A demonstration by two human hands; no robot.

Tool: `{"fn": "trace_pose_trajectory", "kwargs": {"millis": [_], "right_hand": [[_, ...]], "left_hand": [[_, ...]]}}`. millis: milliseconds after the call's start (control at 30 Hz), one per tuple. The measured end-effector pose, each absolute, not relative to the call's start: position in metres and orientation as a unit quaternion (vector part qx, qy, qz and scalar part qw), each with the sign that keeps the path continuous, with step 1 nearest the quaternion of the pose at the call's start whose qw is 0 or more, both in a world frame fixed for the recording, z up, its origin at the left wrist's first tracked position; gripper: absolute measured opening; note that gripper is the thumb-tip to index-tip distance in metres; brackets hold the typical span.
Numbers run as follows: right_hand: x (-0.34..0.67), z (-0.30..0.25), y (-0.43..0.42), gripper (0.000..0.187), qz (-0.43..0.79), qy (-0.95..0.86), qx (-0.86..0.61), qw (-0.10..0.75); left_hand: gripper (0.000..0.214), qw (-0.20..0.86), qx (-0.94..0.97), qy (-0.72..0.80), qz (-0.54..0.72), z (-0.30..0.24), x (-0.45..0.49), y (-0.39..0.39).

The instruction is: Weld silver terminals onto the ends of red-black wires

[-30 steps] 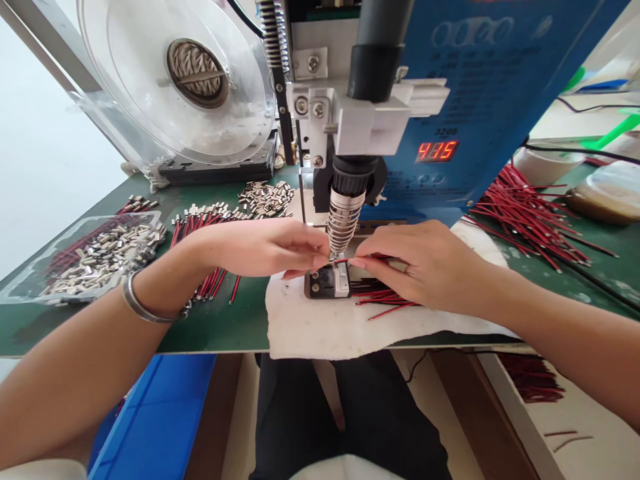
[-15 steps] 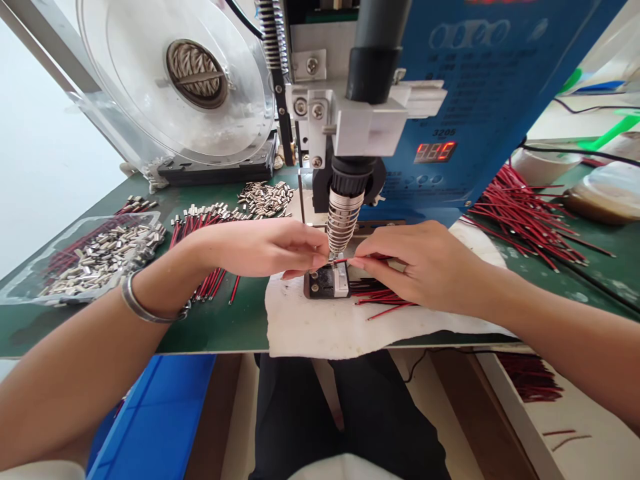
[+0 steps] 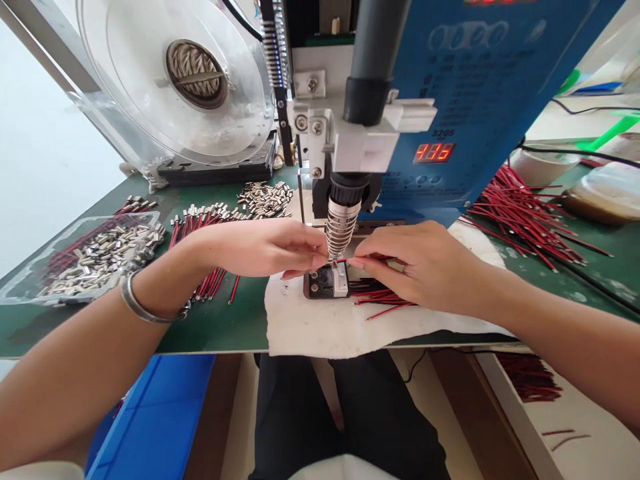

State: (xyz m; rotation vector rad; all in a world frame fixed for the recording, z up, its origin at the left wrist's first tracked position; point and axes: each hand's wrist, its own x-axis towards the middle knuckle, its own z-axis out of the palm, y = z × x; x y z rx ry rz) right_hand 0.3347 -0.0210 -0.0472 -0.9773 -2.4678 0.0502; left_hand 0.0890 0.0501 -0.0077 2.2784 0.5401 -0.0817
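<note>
My right hand pinches a red-and-black wire, whose end points left over a small black-and-white fixture. From the left, my left hand reaches to the same fixture, its thumb and fingertips pressed together. Whatever it grips, perhaps a small metal part, is hidden by the fingers. Between both hands, a spring-wrapped soldering head comes down with its tip at the wire's end. Below my right hand, several more red-and-black wires lie on a white cloth.
A clear tray of metal connectors stands left, beside wires with metal ends and a pile of loose connectors. A blue machine with a red display rises behind. Red wires and a tub of brown stuff are right.
The clamp and tube above the soldering head have come down and shifted slightly left. The digits on the display look different. Both hands have stayed in place.
</note>
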Motion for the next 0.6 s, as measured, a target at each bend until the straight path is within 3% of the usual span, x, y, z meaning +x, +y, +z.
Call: {"fn": "trace_pose_trajectory", "kwargs": {"millis": [600], "right_hand": [[0.3346,-0.0479,-0.0212,0.023,0.014,-0.902,-0.352,0.249]], "left_hand": [[0.019,0.389,0.897,0.206,-0.040,-0.0071,0.0895,0.0511]]}}
